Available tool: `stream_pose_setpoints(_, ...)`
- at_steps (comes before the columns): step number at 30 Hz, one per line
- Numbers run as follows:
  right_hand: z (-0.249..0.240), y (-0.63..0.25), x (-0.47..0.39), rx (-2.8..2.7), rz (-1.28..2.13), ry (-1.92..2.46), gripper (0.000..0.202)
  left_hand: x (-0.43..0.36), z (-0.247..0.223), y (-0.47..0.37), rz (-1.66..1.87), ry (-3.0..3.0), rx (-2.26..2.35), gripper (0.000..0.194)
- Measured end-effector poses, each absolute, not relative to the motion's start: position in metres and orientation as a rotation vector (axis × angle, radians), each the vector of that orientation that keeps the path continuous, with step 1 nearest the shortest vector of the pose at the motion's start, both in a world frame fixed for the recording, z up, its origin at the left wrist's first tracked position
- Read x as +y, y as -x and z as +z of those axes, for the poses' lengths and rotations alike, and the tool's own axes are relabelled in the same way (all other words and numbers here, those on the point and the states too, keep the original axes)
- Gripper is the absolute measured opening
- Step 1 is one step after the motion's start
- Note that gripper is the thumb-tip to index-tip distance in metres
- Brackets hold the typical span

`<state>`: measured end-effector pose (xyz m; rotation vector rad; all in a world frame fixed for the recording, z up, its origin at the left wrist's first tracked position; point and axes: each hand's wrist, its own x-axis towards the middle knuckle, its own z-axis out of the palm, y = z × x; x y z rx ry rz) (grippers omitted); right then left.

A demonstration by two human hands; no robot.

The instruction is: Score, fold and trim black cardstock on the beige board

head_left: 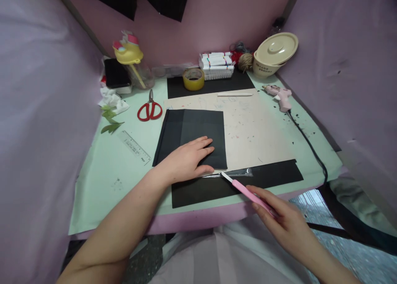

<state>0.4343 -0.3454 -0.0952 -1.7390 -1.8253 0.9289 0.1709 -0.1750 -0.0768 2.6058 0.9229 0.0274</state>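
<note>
My left hand (pixel 194 157) lies flat with fingers stretched out on a folded black paper piece (pixel 201 124), pressing near its lower edge. In my right hand (pixel 279 213) is a pink craft knife (pixel 248 193), its blade pointing up and left. The blade tip is close to the lower right corner of the black piece, by a clear plastic strip (pixel 245 173). Beneath the strip a black paper sheet (pixel 273 178) lies along the table's front edge. A pale board (pixel 248 131) is under the folded piece.
Red-handled scissors (pixel 150 110) and a clear ruler (pixel 135 146) lie at left. Yellow tape (pixel 194 79), a white pen (pixel 235 95) and white markers (pixel 217 65) are farther back. A pink glue gun (pixel 281 97) rests at right, its cord trailing forward. A lidded bowl (pixel 265 68) and bottle (pixel 133 64) stand behind.
</note>
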Motion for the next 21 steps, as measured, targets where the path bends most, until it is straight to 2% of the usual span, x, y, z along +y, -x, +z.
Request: stream_pose_setpoints(21,-0.0947,-0.4282,-0.3370,-1.800,0.850,1.764,0.037,-0.1756,-0.0790,-0.1709,0.052,-2.610,0.916,0.060)
